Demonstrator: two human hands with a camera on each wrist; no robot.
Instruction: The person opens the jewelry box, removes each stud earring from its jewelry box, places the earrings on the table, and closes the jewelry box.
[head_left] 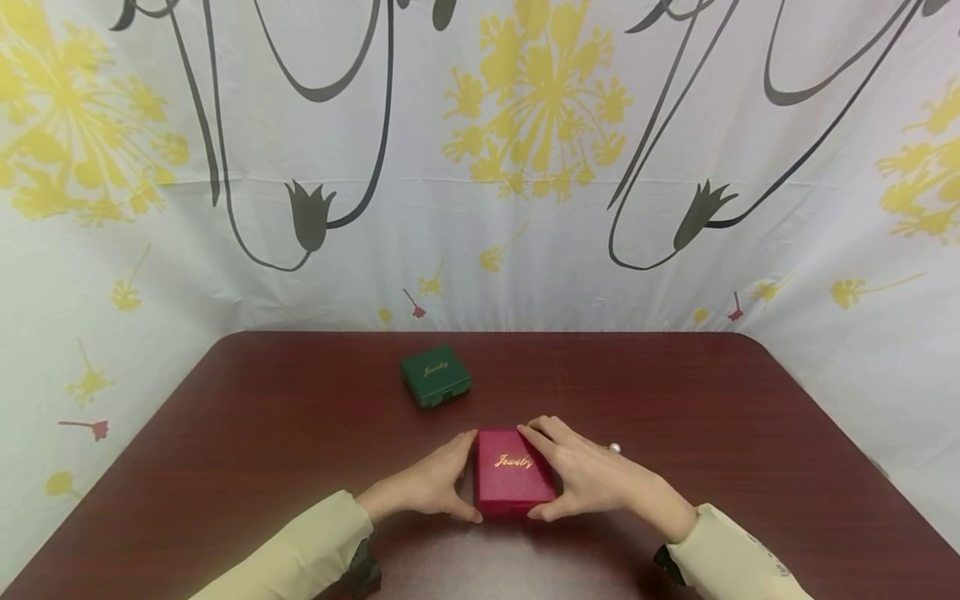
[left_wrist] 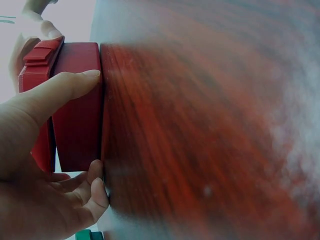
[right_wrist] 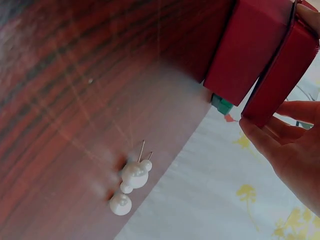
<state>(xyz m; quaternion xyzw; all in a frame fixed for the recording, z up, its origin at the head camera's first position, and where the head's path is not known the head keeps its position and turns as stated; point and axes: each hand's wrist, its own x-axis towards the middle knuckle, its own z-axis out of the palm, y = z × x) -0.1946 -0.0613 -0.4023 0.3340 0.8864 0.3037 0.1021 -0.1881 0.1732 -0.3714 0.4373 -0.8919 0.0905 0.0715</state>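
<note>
A red jewelry box with gold "Jewelry" lettering sits on the table between both hands. The left hand grips its left side, thumb across the front part and other fingers round the far side. The right hand holds the lid from the right, thumb at the front and fingers at the far edge. A narrow gap shows between the lid and the base in the right wrist view. Beside the right hand lie pearl earrings with thin metal pins; in the head view the hand mostly hides them.
A green jewelry box lies closed farther back, left of the red one. Behind the dark reddish wooden table hangs a white curtain with yellow and grey flower prints, which also runs along both sides.
</note>
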